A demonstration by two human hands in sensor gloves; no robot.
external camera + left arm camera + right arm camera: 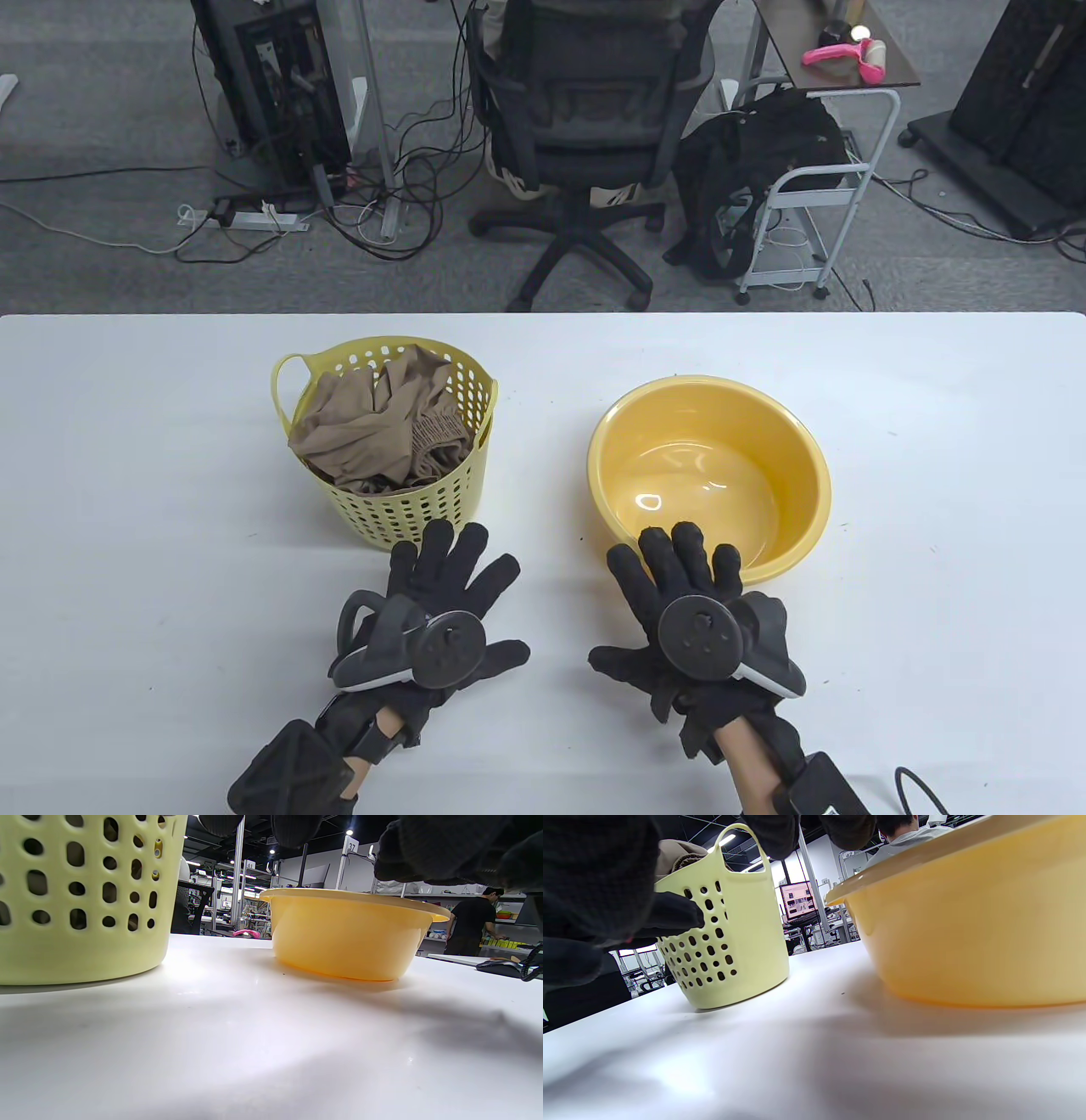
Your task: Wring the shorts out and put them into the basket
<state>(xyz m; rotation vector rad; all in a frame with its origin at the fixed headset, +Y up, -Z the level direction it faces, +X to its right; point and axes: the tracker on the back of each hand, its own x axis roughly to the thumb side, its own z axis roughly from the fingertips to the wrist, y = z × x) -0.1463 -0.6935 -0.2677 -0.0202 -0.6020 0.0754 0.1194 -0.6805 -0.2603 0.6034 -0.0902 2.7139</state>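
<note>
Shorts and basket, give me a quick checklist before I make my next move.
1. Shorts inside the basket: ok.
2. Basin holds no cloth: ok.
3. Left hand holds nothing, fingers spread: ok.
4. Right hand holds nothing: ok.
5. Basket upright on the table: ok.
6. Shorts wrung dry: cannot tell.

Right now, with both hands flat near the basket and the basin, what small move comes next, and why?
Probably just draw both hands back toward the table edge and stop. The shorts already lie bunched inside the basket, the basin holds no cloth, and the left hand and right hand are spread open, holding nothing. The job looks finished.
</note>
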